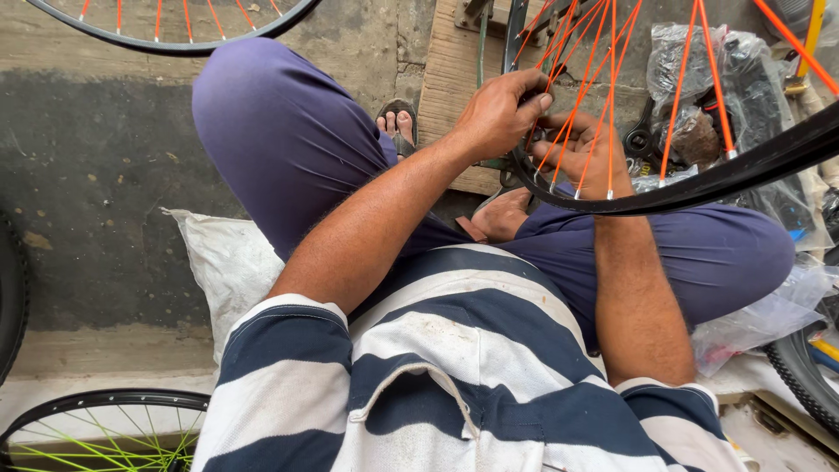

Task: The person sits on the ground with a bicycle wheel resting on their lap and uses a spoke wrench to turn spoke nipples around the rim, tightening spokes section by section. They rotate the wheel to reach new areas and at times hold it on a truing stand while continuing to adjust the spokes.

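View from above of a seated person working on a bicycle wheel held over their lap. The left hand (pixel 500 114) is curled at the near edge of the wheel, fingers bent in among the orange spokes (pixel 587 83) just inside the black rim (pixel 699 188); it appears to pinch something small there, though the fingertips hide what. The right hand (pixel 584 153) sits just beside it behind the spokes, fingers loosely bent and threaded between them; whether it grips a spoke or only steadies the wheel cannot be told.

The rim arcs from the middle of the frame up to the right edge, resting above purple-trousered knees (pixel 288 131). The person wears a navy and white striped shirt (pixel 454 367) and sits cross-legged on a white sack (pixel 223 262), a sandalled foot (pixel 398 122) showing beyond the knee. A wooden board (pixel 450 79) lies under the wheel, and crumpled clear plastic bags (pixel 699 61) sit to the right with a dark tool (pixel 642 135) among them.

Other wheels ring the scene: one with orange spokes (pixel 175 22) at top left, one with green spokes (pixel 114 433) at bottom left, a tyre (pixel 804 376) at lower right.

Likely risks: with both hands busy in the spokes, the wheel seems barely supported and could tip or roll, trapping fingers; a small part pinched there could slip and be lost among the bags.
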### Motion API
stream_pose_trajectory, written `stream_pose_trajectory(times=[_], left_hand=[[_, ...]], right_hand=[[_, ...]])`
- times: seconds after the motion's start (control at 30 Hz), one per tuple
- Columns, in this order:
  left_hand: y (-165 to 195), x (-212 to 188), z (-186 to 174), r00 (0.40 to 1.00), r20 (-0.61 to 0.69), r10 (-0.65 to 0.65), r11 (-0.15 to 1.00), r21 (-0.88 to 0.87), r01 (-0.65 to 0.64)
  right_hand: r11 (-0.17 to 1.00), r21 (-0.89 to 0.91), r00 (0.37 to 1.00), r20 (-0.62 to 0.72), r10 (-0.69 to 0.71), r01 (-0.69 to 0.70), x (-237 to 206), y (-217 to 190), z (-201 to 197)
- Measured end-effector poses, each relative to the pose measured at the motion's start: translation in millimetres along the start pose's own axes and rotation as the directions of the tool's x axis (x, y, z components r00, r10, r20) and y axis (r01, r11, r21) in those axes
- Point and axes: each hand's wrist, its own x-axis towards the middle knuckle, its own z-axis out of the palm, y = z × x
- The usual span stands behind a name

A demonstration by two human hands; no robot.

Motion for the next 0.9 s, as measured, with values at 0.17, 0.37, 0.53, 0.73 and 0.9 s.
stream_pose_trajectory(times=[0.17, 0.37, 0.53, 0.73, 0.9], left_hand=[[1, -1, 0, 0.999, 0.028, -0.035, 0.997, -0.066, 0.036], [-3, -3, -6, 0.982, 0.190, 0.013, 0.991, -0.132, 0.012], [-5, -6, -14, 0.912, 0.405, 0.059, 0.998, -0.033, -0.050], [25, -15, 20, 0.988, 0.006, -0.153, 0.865, 0.484, 0.131], [50, -20, -15, 0.922, 0.323, -0.214, 0.977, 0.056, 0.208]], right_hand=[[0.985, -0.135, 0.994, -0.006, -0.112, 0.110, -5, -2, 6], [0.998, 0.002, 0.995, 0.071, -0.066, 0.066, -34, -25, 6], [0.835, -0.540, 0.989, -0.025, -0.147, 0.110, -67, -38, 23], [0.537, -0.740, 0.796, -0.005, -0.606, 0.404, -64, -34, 57], [0.580, -0.724, 0.838, -0.003, -0.545, 0.374, -86, -63, 48]])
